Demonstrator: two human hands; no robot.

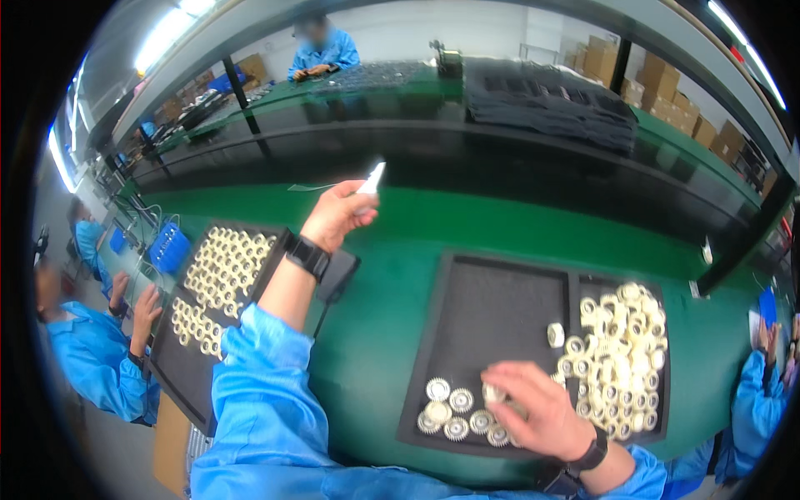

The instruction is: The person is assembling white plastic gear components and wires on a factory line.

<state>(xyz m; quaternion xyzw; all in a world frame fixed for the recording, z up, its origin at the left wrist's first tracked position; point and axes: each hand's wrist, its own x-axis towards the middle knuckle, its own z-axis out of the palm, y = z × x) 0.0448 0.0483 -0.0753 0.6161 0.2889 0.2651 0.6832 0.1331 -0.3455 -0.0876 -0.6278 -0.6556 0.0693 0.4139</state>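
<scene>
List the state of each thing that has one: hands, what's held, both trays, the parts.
Left hand: raised, closed
Slim white object: held in left hand, tilted
Right hand: low over right tray, fingers at a gear; firm grip unclear
Right tray: divided, left side mostly bare
Cream gears: heaped in its right side
Left tray: partly filled
Ring-shaped parts: grouped in it

From my remote seat, I can read no text, label, number or sign anywhere in the frame.

Plastic-looking gears, matt trays, smooth, faintly glossy tabletop
</scene>
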